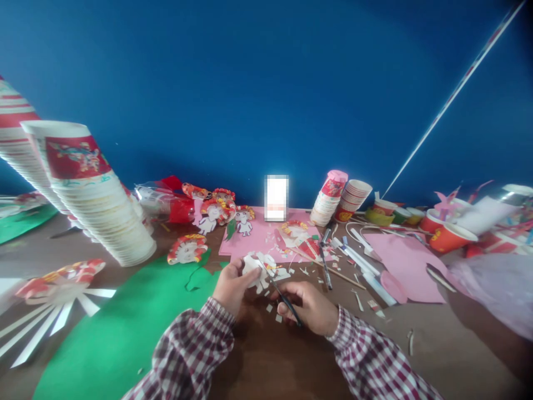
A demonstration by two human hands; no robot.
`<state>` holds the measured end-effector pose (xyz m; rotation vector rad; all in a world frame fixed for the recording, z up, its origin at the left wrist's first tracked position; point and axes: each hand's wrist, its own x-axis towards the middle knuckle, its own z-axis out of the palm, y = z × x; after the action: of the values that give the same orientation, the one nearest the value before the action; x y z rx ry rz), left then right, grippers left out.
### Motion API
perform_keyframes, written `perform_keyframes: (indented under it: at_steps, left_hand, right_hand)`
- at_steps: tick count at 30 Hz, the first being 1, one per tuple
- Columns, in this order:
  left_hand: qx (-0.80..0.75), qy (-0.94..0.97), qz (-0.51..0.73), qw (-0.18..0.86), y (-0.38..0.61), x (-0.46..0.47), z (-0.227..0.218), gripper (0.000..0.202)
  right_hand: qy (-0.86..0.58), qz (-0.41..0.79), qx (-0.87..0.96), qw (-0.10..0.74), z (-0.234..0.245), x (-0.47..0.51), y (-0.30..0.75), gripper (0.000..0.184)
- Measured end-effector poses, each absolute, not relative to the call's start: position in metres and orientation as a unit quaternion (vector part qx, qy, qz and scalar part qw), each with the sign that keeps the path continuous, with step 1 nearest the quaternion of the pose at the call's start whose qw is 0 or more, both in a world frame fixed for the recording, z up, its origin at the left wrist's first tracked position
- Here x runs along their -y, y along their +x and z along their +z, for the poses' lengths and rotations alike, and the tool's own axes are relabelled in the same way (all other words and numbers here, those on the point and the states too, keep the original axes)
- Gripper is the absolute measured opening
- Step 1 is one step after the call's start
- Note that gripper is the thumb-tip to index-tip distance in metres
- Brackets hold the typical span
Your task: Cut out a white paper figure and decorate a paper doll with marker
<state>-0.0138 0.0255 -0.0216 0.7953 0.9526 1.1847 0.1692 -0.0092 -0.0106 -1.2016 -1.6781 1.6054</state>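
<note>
My left hand (234,284) is closed around a white cut-out paper piece (255,265) with red and yellow print, held just above the brown table (291,361). My right hand (308,306) grips black scissors (283,297) whose blades point up-left into the paper piece. Small paper scraps (278,318) lie between and around both hands. Both sleeves are red-and-white checked.
A green sheet (116,328) lies at the left, pink sheets (266,236) (406,261) behind and to the right. Tilted stacks of paper cups (100,200) (341,197), finished paper figures (216,214), pens (358,261), red cups (449,236) and a plastic bag (495,289) crowd the table.
</note>
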Motion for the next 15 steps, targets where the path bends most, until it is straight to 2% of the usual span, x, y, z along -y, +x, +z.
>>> perform_keyframes:
  at_steps: [15]
  left_hand:
    - [-0.414,0.351,0.526,0.655,-0.009,-0.0241,-0.0202,0.043]
  right_hand:
    - [-0.416,0.588,0.642,0.262,-0.0112,0.0088,0.1714,0.035]
